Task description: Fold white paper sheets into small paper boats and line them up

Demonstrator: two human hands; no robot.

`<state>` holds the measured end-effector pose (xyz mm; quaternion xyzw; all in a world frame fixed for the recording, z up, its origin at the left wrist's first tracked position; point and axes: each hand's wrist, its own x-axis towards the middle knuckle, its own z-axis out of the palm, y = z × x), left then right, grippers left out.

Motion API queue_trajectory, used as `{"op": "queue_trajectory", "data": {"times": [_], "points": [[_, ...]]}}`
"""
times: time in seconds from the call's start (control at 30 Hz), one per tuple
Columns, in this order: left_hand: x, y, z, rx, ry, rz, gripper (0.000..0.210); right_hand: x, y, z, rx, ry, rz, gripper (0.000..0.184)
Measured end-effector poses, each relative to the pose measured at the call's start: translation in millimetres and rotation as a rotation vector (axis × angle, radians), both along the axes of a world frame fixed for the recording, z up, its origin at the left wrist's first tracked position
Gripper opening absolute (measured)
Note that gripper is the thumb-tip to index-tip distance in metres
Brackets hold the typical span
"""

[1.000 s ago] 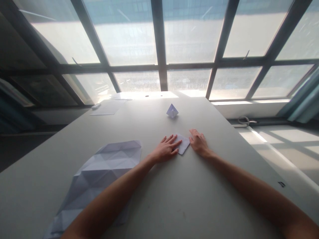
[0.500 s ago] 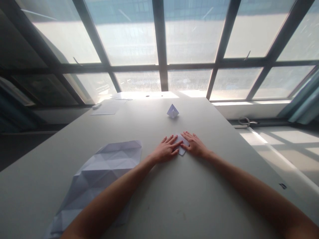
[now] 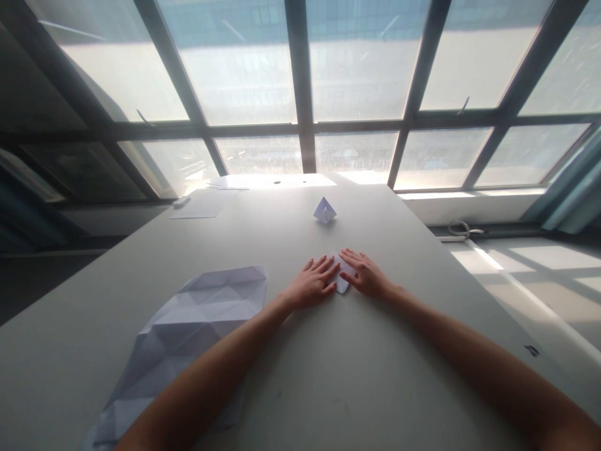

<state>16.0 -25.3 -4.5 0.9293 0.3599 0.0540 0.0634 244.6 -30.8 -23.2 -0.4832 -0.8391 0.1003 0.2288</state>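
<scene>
A small folded piece of white paper [image 3: 342, 285] lies flat on the table, partly covered by both hands. My left hand [image 3: 313, 282] rests on its left side, palm down with fingers stretched out. On the other side my right hand [image 3: 365, 274] lies flat too, its fingers extended over the paper's right part. Beyond the hands stands a folded paper piece [image 3: 325, 211] with a pointed top. A large creased sheet of paper [image 3: 201, 307] spreads out at the left, partly under my left forearm.
The white table [image 3: 399, 376] reaches toward the windows. Flat white sheets [image 3: 200, 205] lie at its far left, with a small white object [image 3: 181, 202] beside them. A dark mark [image 3: 531, 351] shows near the right edge. A coiled cable [image 3: 459, 230] sits beyond that edge.
Both hands stay over the folded paper. My left thumb or finger has shifted slightly, and my right hand has moved a little to the left. The other papers have not moved.
</scene>
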Motion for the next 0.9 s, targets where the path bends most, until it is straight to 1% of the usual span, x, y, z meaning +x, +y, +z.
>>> {"op": "queue_trajectory", "data": {"times": [0.1, 0.17, 0.23, 0.27, 0.43, 0.53, 0.63, 0.7, 0.73, 0.8, 0.87, 0.9], "points": [[1, 2, -2.7, -0.019, -0.024, 0.014, 0.062, 0, -3, 2.4, -0.029, -0.056, 0.067, 0.072], [1, 4, -5.1, -0.035, -0.038, 0.028, 0.058, -1, -4, 4.1, -0.045, -0.074, 0.065, 0.070], [2, 6, -7.4, -0.043, -0.049, 0.071, 0.055, -1, -4, 6.1, -0.052, -0.086, 0.059, 0.068], [2, 7, -8.3, -0.041, -0.055, 0.115, 0.054, -1, -4, 7.3, -0.055, -0.093, 0.058, 0.067], [-2, 13, -9.5, -0.014, -0.098, 0.423, 0.052, -2, -5, 11.8, -0.075, -0.112, 0.049, 0.067], [-7, 17, -9.7, 0.002, -0.152, 0.506, 0.048, -3, -5, 12.4, -0.079, -0.107, 0.044, 0.067], [-10, 22, -10.2, 0.027, -0.267, 0.542, 0.046, -3, -6, 12.5, -0.081, -0.099, 0.042, 0.067], [-10, 22, -9.7, 0.052, -0.379, 0.490, 0.046, -3, -6, 12.8, -0.085, -0.095, 0.043, 0.067], [-10, 22, -9.3, 0.063, -0.434, 0.427, 0.046, -4, -6, 13.0, -0.086, -0.093, 0.043, 0.067], [-8, 20, -8.4, 0.073, -0.514, 0.257, 0.045, -4, -7, 13.5, -0.087, -0.089, 0.044, 0.067], [-6, 18, -8.1, 0.053, -0.542, 0.108, 0.039, -4, -7, 13.2, -0.083, -0.084, 0.045, 0.066], [-5, 16, -8.3, 0.037, -0.543, 0.060, 0.033, -4, -7, 12.6, -0.081, -0.081, 0.044, 0.065]]}}
